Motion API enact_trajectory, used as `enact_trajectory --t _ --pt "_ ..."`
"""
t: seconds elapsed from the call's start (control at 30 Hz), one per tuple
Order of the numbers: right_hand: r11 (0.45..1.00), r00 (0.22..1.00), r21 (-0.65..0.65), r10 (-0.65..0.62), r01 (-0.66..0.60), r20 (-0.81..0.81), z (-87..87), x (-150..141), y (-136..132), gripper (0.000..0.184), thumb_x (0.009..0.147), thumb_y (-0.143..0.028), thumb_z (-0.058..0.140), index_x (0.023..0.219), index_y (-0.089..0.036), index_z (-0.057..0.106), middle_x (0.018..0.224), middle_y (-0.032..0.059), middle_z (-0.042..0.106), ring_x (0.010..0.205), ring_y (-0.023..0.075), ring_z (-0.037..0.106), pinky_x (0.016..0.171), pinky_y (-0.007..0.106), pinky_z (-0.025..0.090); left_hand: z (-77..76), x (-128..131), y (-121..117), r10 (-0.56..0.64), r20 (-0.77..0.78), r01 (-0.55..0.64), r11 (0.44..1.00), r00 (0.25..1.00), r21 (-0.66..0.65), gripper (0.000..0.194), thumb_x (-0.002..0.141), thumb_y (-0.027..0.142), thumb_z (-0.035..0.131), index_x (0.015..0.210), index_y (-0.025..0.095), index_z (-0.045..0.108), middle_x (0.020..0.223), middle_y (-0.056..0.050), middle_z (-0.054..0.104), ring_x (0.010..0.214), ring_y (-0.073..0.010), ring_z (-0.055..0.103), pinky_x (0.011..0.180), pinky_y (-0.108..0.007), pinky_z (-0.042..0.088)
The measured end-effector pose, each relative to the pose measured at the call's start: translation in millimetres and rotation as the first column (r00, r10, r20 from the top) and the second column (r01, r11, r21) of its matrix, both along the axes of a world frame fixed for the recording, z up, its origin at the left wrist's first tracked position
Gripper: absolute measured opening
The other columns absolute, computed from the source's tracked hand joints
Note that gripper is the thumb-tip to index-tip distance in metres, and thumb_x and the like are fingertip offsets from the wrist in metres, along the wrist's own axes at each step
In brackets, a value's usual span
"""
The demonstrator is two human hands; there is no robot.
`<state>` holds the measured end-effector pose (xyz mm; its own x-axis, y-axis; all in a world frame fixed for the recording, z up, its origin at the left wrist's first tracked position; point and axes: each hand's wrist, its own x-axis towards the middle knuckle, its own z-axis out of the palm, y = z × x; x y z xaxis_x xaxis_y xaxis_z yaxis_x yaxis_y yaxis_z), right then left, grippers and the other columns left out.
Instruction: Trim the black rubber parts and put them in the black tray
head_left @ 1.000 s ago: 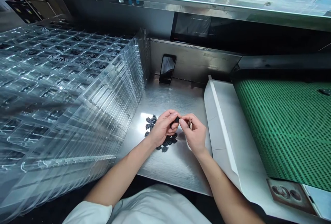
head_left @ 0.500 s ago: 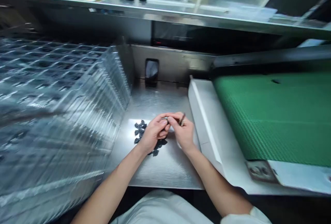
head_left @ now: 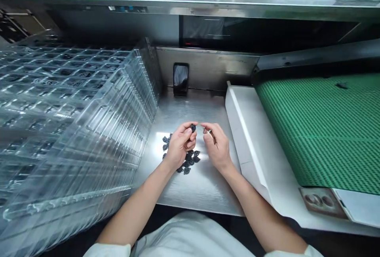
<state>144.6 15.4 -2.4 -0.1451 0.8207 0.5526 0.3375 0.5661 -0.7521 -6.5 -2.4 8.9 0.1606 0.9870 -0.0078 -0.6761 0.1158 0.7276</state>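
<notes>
My left hand (head_left: 179,146) pinches a small black round plastic part (head_left: 193,128) with openings in its face between thumb and fingers. To its right, my right hand (head_left: 218,144) is curled, with the index fingertip stretched toward that part but apart from it. A small pale sliver shows among the right hand's fingers; its kind is too small to tell. Beneath and beside my left hand, several similar black plastic parts (head_left: 187,164) lie loose on the metal tabletop (head_left: 202,193). My left hand covers some of them.
A tall stack of clear plastic compartment trays (head_left: 118,106) rises at left, with dark parts in its top cells. A phone (head_left: 181,79) leans on the back wall. Right of the tabletop stand a white ledge (head_left: 252,138) and a green conveyor belt (head_left: 311,130) bearing a dark piece (head_left: 341,85).
My hands met at the black part earlier; now the right fingers have drawn off it and the part's round face shows. The view swung right and partly back.
</notes>
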Motion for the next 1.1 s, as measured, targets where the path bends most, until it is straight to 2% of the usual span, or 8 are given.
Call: enact_trajectory --t 0.13,0.2,0.6,1.1 --pt "1.0 0.995 0.004 -0.002 0.001 0.104 -0.1 -1.0 -1.5 0.037 0.11 -0.043 0.047 0.089 -0.021 0.068 0.086 0.0032 0.062 0.077 0.0179 0.059 0.071 0.031 0.042 2.1 -2.0 -0.1 0.023 0.035 -0.023 1.0 0.999 0.0 0.038 0.087 0.034 0.078 0.118 0.016 0.065 0.072 0.004 0.048 0.053 -0.004 0.037 0.048 -0.017 0.021" --pt "0.999 0.989 0.013 -0.039 0.038 0.141 -0.4 -2.4 -2.8 0.035 0.108 -0.041 0.052 0.083 -0.022 0.066 0.081 0.0016 0.06 0.072 0.0161 0.057 0.067 0.03 0.039 2.6 -1.7 -0.9 0.023 0.045 -0.023 1.0 0.999 0.001 0.039 0.087 0.034 0.078 0.119 0.016 0.065 0.072 0.003 0.048 0.053 -0.0042 0.038 0.048 -0.017 0.022" --pt "0.992 0.969 0.067 -0.116 0.104 0.218 2.1 -2.1 -4.9 0.036 0.108 -0.041 0.053 0.08 -0.022 0.066 0.074 0.0005 0.058 0.066 0.0146 0.054 0.064 0.029 0.037 2.0 -1.8 -1.3 0.027 0.047 -0.026 0.999 0.999 -0.022 0.036 0.088 0.034 0.078 0.118 0.016 0.067 0.071 0.003 0.048 0.054 -0.0044 0.037 0.049 -0.017 0.024" --pt "0.992 0.968 0.088 -0.112 0.094 0.224 3.5 -2.9 -5.7 0.035 0.108 -0.04 0.054 0.079 -0.022 0.064 0.073 0.0006 0.058 0.065 0.0148 0.053 0.064 0.028 0.035 3.2 -2.1 -2.3 0.038 0.044 -0.037 0.999 0.998 -0.017 0.037 0.088 0.034 0.079 0.116 0.014 0.067 0.069 0.004 0.046 0.051 -0.0033 0.035 0.048 -0.017 0.023"
